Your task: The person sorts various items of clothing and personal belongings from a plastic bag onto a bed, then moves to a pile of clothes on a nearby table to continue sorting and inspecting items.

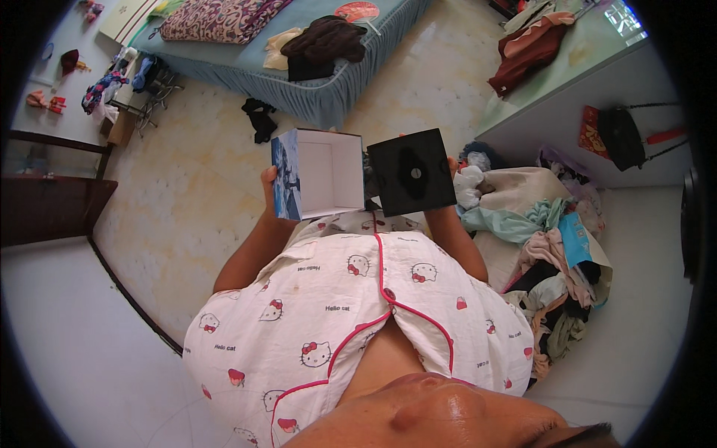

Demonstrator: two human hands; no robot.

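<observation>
A cardboard box (331, 176) with a white inside and a blue printed side is held up by my left hand (269, 185). Its hollow faces me, and nothing shows inside. On the right, my right hand (451, 168) grips a flat black square insert or tray (413, 172) with a watch-shaped recess and a small pale disc at its middle. The insert is slightly tilted and hides most of that hand's fingers. Box and insert are side by side, a narrow gap between them, above my lap.
Ahead stands a bed with a blue skirt (325, 101), bearing dark clothing (330, 42) and a fan (357, 11). A black cloth (259, 119) lies on the tiled floor. Piled clothes and bags (538, 224) are at the right, below a pale counter (566, 73). A dark wooden cabinet (50, 204) is at the left.
</observation>
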